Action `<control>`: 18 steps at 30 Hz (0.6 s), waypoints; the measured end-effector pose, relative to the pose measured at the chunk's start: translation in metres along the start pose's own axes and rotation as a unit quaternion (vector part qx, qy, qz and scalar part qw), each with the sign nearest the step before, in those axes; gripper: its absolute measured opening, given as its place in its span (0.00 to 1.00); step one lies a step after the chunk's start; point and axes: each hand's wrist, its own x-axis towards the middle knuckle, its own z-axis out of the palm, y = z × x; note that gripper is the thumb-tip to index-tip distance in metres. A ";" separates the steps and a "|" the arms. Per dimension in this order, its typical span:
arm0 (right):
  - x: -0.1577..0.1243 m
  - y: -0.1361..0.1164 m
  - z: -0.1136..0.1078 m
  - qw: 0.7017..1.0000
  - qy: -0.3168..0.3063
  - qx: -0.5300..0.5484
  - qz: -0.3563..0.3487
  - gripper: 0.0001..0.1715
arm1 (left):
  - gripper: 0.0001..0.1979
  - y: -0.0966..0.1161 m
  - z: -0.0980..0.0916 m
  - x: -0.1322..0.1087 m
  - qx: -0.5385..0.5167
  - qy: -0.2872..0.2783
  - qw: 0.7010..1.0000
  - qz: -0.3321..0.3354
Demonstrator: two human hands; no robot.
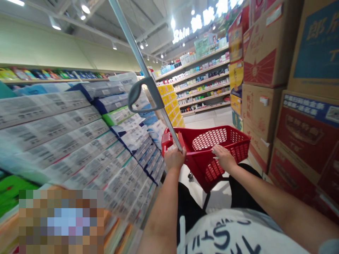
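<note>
My left hand [174, 158] is closed around the lower end of a long grey pole [137, 53] that rises up and to the left, with a grey loop-shaped hook [144, 94] partway along it. My right hand [224, 157] is curled over the near rim of a red plastic shopping cart basket [212, 141], which looks empty. Both hands sit at the cart's near edge, the left at its left corner. My dark trousers and white printed shirt fill the bottom of the view.
Shelves of stacked packaged tissue packs [79, 148] run close along my left. Tall stacks of cardboard boxes [291, 106] stand close on my right. A narrow tiled aisle [206, 120] leads ahead to yellow displays and more product shelves [203, 88].
</note>
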 end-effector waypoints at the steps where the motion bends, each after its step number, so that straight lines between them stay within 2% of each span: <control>1: 0.000 -0.003 0.002 1.000 0.009 0.009 0.012 0.33 | 0.27 0.000 0.000 0.000 -0.001 0.001 1.000 0.001; 3: -0.001 -0.014 0.007 0.999 0.028 0.035 0.012 0.37 | 0.27 -0.001 0.001 0.001 0.002 0.000 1.000 0.003; 7: -0.011 -0.037 0.017 0.994 0.035 0.084 -0.061 0.44 | 0.28 -0.002 0.001 0.003 0.012 -0.003 1.000 0.009; 11: -0.025 -0.022 0.019 0.990 0.017 0.078 -0.118 0.43 | 0.27 -0.002 0.002 0.003 0.013 0.000 1.000 0.010; 14: -0.031 -0.006 0.024 0.992 0.013 0.058 -0.114 0.40 | 0.27 -0.001 0.003 0.004 0.012 0.000 1.000 0.009; 18: -0.029 -0.019 0.031 0.994 0.025 0.056 -0.095 0.37 | 0.29 0.001 0.004 0.007 0.018 0.001 1.000 0.010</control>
